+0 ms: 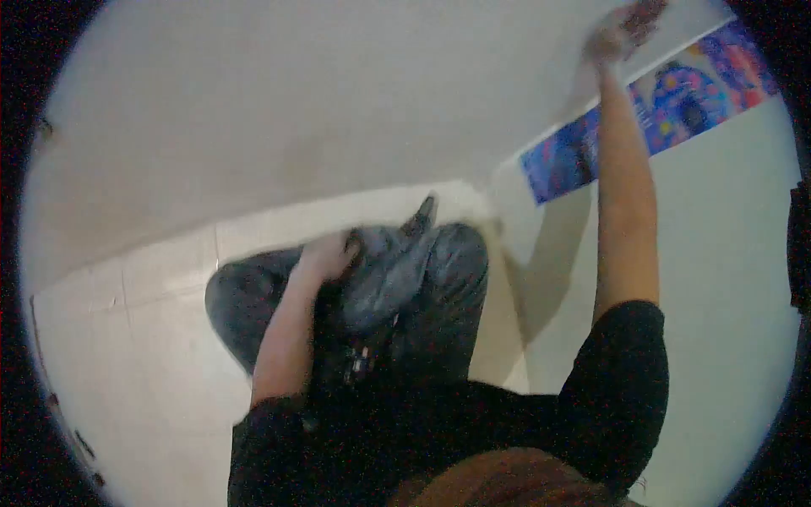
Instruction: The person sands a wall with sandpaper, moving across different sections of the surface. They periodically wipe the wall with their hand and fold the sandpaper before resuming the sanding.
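My right arm stretches up along the wall at the right, and my right hand (617, 38) is by the wall above a colourful blue and purple printed strip (684, 106). Something dark reddish (646, 17) shows at its fingers, too blurred to name. My left hand (332, 256) rests low on the grey trousers (380, 287), near a dark patch by its fingertips. Its fingers are blurred, and whether they hold anything is unclear.
Pale walls (279, 101) meet in a corner ahead of my folded legs. Light floor tiles (169, 338) lie to the left. The dark tip of a shoe or foot (422, 211) pokes out beyond the legs. Small dark items lie at the lower left edge.
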`<state>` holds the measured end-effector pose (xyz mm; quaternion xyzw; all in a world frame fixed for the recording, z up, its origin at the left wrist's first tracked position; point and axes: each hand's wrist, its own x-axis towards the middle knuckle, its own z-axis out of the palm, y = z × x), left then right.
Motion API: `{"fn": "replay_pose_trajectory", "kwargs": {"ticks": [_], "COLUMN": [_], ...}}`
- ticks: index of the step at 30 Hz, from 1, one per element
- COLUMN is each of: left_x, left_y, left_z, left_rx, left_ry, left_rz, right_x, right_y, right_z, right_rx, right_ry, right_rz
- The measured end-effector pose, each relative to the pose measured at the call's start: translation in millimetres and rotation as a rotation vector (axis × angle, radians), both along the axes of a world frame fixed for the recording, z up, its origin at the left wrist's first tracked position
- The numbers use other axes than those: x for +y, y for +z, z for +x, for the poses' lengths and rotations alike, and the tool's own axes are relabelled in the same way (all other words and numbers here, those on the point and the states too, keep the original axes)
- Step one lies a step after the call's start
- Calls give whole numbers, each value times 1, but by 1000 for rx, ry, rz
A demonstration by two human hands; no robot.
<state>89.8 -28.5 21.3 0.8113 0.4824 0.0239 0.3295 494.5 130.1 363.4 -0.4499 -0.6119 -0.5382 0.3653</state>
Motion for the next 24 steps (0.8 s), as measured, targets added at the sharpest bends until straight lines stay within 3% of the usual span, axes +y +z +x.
{"fn": "replay_pose_trajectory", "kwargs": {"ticks": [1,2,10,24], "left_x": [4,5,5,7], "left_y": [-13,-25,-19,-8], "left_z": [1,-1,1,8], "left_rx": [29,-22,65,124], "left_ry": [17,5,11,5], "left_rz": [-83,0,-18,-77], "right_x": [1,1,-9,5], "right_y": [-12,-22,-106,-200], "right_z": [-4,-9,-50,-82], "right_rx": [20,45,178,517], "right_ry": [11,20,88,178], "right_rz": [-20,-45,-129,-132]}}
